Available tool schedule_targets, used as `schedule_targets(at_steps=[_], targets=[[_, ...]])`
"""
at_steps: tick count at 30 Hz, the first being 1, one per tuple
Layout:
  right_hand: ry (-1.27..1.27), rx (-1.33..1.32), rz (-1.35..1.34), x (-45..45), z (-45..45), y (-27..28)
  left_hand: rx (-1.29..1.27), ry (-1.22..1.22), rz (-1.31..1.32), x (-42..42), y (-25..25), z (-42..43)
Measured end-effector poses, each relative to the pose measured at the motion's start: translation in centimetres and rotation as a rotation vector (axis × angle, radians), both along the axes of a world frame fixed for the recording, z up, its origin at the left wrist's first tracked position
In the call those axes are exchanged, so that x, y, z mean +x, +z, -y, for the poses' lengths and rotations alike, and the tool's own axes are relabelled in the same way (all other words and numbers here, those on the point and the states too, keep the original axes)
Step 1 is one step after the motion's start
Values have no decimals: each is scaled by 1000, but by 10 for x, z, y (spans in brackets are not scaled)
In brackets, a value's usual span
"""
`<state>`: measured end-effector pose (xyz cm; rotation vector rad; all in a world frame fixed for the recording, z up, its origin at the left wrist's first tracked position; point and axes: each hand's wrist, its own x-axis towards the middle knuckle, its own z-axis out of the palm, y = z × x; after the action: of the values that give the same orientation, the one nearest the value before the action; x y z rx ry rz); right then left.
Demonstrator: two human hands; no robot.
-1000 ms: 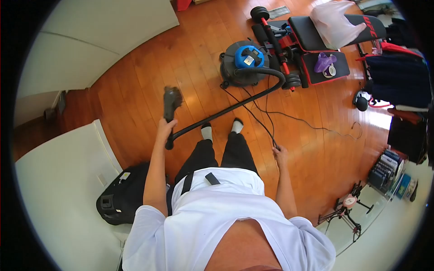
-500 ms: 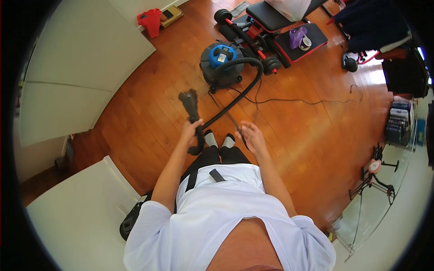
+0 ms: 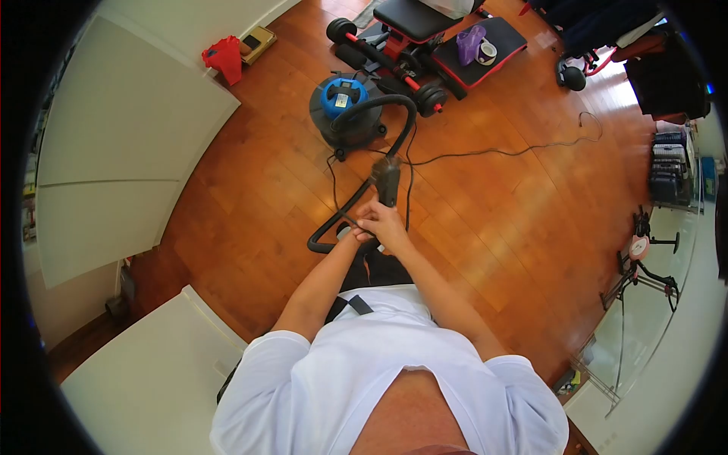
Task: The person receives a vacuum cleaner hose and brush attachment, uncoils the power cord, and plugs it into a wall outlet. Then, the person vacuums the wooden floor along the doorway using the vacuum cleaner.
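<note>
My left hand point(image 3: 359, 230) is wrapped round the handle end of the black vacuum hose, partly hidden behind my right hand. A dark brush nozzle point(image 3: 387, 180) points up and away from the hands. Against the left one, my right hand point(image 3: 383, 224) has its fingers pinched on the black cord point(image 3: 345, 218). The black hose point(image 3: 409, 125) loops from the blue and black vacuum cleaner point(image 3: 345, 110) down to the hands. My feet are mostly hidden behind the hands.
A weight bench point(image 3: 413, 21) with a dumbbell bar point(image 3: 383, 64) stands beyond the vacuum. Cord point(image 3: 493, 152) trails over the wooden floor to the right. White cabinets point(image 3: 114, 167) are at left, a red item point(image 3: 224, 59) near them. A glass table point(image 3: 633, 318) stands at right.
Both hands have come together in front of my body, the nozzle moving right and the cord moving left with my right hand. The view has shifted, so the vacuum appears further left.
</note>
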<state>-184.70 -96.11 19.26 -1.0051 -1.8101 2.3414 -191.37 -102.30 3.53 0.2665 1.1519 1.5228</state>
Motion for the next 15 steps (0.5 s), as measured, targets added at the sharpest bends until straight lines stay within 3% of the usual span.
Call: schedule_targets(at_steps=[2, 3, 4, 7, 8, 11, 12, 15], targets=[[-251, 14, 0, 16, 6, 17, 44, 20, 0, -12, 15, -16], [-375, 20, -2, 22, 3, 24, 12, 48, -160, -20, 34, -26], [-366, 401, 61, 33, 0, -14, -21, 76, -320, -25, 54, -32], [-496, 581, 126, 40, -20, -16, 68, 113, -164, -36, 108, -38], [-364, 926, 70, 44, -32, -25, 114, 90, -131, -39, 119, -39], [-128, 863, 79, 33, -50, -44, 29, -58, -68, -39, 118, -36], [-68, 598, 138, 27, -57, -72, 39, -146, -14, -40, 111, -34], [-128, 394, 88, 15, -66, -61, 123, 1, 159, -38, 128, -32]])
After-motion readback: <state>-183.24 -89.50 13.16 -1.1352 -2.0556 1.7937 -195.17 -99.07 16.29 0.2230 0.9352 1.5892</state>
